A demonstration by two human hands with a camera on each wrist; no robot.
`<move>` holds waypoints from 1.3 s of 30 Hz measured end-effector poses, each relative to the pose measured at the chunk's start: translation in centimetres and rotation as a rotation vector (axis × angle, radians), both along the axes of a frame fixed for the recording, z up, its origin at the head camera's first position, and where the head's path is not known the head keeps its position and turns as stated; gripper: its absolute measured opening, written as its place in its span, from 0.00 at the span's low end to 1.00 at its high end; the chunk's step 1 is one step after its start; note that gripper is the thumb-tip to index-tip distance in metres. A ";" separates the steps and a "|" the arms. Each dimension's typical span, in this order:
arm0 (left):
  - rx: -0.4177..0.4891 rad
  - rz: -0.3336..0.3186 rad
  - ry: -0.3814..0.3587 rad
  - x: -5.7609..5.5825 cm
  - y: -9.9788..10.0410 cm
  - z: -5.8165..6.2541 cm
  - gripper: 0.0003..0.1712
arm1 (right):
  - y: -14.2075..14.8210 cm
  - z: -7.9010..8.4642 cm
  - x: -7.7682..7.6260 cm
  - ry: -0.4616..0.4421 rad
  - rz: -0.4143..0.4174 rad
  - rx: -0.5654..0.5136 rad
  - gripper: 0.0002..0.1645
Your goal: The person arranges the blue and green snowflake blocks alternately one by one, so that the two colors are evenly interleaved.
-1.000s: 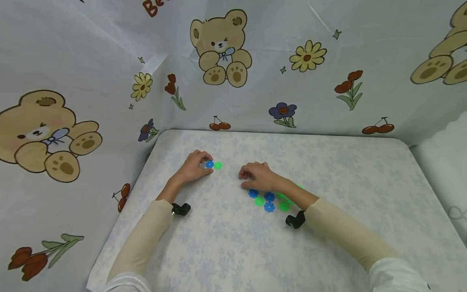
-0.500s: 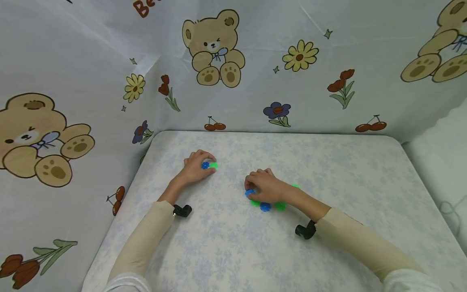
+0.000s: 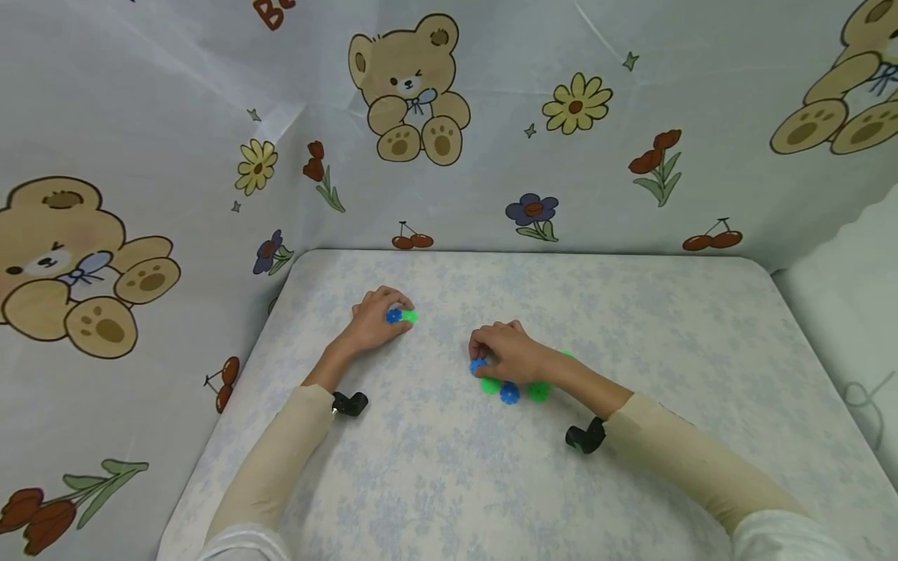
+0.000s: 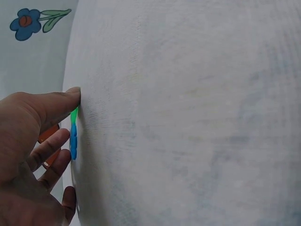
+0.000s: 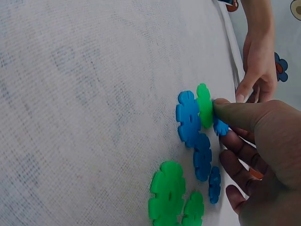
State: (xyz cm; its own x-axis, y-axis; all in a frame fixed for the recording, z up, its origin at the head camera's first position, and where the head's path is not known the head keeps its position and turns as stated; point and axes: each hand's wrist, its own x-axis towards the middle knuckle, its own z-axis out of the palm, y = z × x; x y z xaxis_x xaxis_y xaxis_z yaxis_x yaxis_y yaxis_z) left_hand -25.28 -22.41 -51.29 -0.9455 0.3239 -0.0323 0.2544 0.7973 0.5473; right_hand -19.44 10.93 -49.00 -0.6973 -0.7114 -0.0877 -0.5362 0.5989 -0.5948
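On the left of the table, my left hand (image 3: 375, 318) holds its thumb and index finger around a flower-shaped plastic disc, bright green (image 3: 410, 316). Next to it, nearer the palm, lies a matching blue disc (image 3: 394, 315); the left wrist view shows both edge-on beside the thumb. Toward the middle, my right hand (image 3: 510, 351) pinches another blue disc (image 3: 478, 365) at the left end of a loose group. Within that group, the right wrist view shows a light green disc (image 5: 204, 106), a larger-looking blue disc (image 5: 188, 118) and several more. The right hand partly covers the group in the head view.
The pale patterned table (image 3: 421, 467) has its far edge against a white cloth (image 3: 491, 179) printed with bears and flowers. A black wrist camera (image 3: 349, 403) sits on the left arm, another black wrist camera (image 3: 585, 436) on the right. A thin cord (image 3: 870, 401) hangs beyond the right edge.
My right hand has come down over the group and taken hold of a blue disc. The left thumb and index finger have closed in around the green disc. The head view has shifted slightly.
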 end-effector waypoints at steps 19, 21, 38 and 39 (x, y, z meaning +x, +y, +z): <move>0.009 0.019 -0.010 0.2 0.2 0.5 0.18 | -2.3 -0.6 -3.0 0.026 -0.037 -0.072 0.07; 0.010 0.019 -0.008 0.3 0.2 0.6 0.19 | -2.5 -0.8 -3.3 0.029 -0.034 -0.071 0.06; -0.006 0.028 -0.017 0.6 0.3 0.8 0.18 | -4.3 -0.9 -4.9 0.012 0.001 -0.128 0.05; -0.005 0.030 -0.019 0.5 0.3 0.8 0.18 | -4.5 -0.9 -5.0 0.015 0.001 -0.130 0.05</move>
State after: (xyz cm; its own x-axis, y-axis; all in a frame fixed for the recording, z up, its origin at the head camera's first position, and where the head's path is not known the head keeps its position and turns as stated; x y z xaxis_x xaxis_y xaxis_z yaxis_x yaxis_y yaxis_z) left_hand -24.73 -22.11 -50.47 -0.9540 0.2954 -0.0516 0.2203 0.8070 0.5479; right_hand -24.44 6.47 -49.86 -0.6973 -0.7166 0.0157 -0.5458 0.5166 -0.6597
